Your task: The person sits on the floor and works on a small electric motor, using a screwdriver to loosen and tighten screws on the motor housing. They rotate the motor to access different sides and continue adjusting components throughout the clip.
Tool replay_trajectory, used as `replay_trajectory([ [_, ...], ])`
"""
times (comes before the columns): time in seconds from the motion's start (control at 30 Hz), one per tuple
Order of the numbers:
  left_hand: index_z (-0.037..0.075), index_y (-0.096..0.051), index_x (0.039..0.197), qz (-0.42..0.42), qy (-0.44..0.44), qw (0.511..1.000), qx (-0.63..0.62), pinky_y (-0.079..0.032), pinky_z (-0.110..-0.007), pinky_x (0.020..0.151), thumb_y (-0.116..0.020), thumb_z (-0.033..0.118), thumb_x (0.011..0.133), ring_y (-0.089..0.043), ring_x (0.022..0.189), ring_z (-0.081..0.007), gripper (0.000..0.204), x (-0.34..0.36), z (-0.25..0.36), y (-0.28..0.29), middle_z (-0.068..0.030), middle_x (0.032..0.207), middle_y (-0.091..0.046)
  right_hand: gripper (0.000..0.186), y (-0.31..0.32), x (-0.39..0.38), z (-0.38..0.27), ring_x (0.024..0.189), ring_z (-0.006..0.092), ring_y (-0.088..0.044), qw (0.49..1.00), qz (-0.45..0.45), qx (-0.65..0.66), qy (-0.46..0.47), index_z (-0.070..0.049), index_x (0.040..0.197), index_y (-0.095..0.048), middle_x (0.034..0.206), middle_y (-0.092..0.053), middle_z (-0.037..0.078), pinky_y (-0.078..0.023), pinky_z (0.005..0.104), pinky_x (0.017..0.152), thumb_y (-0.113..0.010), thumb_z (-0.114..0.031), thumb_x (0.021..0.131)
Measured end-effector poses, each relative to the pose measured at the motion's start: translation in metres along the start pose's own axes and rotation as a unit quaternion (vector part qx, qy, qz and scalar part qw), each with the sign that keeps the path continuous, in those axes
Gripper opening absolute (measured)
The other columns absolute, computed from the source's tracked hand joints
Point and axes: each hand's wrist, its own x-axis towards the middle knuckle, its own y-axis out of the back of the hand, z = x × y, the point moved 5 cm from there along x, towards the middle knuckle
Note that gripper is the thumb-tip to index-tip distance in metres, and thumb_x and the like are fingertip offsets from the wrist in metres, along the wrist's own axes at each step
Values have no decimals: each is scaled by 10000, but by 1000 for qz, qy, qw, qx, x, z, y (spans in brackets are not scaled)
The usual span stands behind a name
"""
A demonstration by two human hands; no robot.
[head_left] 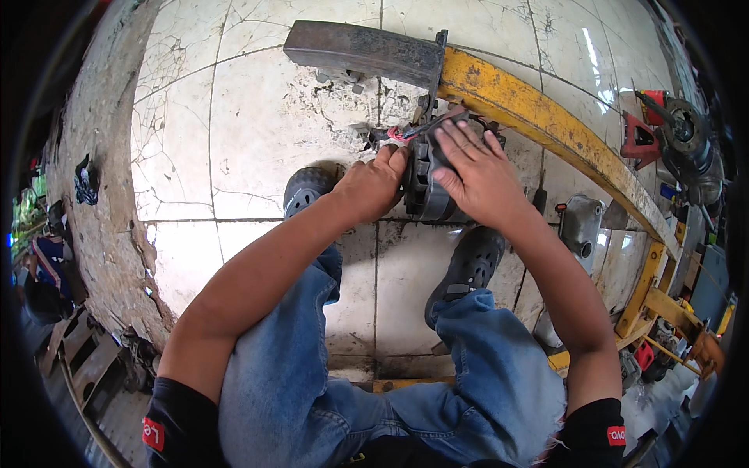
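A dark, round, ribbed machine part (429,187) stands on the tiles between my feet, just below the yellow beam. My left hand (376,183) is closed at its left edge, thumb side up; the fingertips are hidden. Across the upper right of the part lies my right hand (480,168), its fingers stretched out and pressed flat. A thin brownish strip (449,118) shows near those fingertips; what it is I cannot make out. Red wires (398,134) stick out beside the part, above my left hand.
A yellow steel beam (538,109) with a dark end piece (359,51) curves across the far side. At the right are a grey metal housing (581,226), a red stand (640,142) and a large machine unit (690,148). My dark clogs (468,265) flank the part.
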Motion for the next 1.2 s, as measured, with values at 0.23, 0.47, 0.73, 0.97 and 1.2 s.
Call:
replay_trajectory([
  [0.23, 81, -341, 1472, 51, -72, 996, 6, -503, -473, 975, -695, 207, 830, -606, 1136, -400, 744, -13, -7, 12, -228, 1368, -487, 629, 0, -18, -6, 1425, 331, -396, 1000, 2, 24, -14, -62, 1436, -494, 1509, -465, 148, -259, 536, 1174, -433, -522, 1011],
  [0.47, 67, -508, 1350, 149, -57, 983, -96, -493, -449, 961, -614, 163, 872, -584, 1155, -370, 500, -17, -27, 26, -177, 1284, -564, 595, 5, -28, -18, 1414, 320, -415, 999, -10, 33, 10, -76, 1411, -528, 1492, -491, 132, -289, 536, 1158, -480, -502, 999],
  [0.73, 143, -621, 1232, 252, -30, 967, 25, -445, -440, 970, -655, 256, 924, -572, 1148, -293, 330, 6, -21, 46, -78, 1178, -626, 501, 9, -39, -20, 1416, 321, -410, 998, -12, 62, -3, -70, 1392, -538, 1487, -492, 128, -297, 528, 1162, -589, -335, 970],
  [0.97, 159, -639, 1202, 285, -71, 956, 13, -413, -416, 918, -591, 188, 962, -580, 1061, -257, 246, -4, -20, 58, -49, 1118, -658, 480, 11, -59, -14, 1425, 303, -397, 998, -8, 62, -27, -83, 1378, -552, 1488, -492, 105, -286, 516, 1174, -643, -228, 929],
  [1.2, 63, -608, 1192, 394, -138, 899, -130, -483, -361, 810, -535, 72, 1005, -620, 910, -275, 201, -19, -33, 83, -123, 1033, -653, 428, 11, -62, -11, 1416, 293, -412, 997, 12, 76, -26, -90, 1343, -589, 1471, -514, 93, -292, 505, 1174, -635, -223, 939],
])
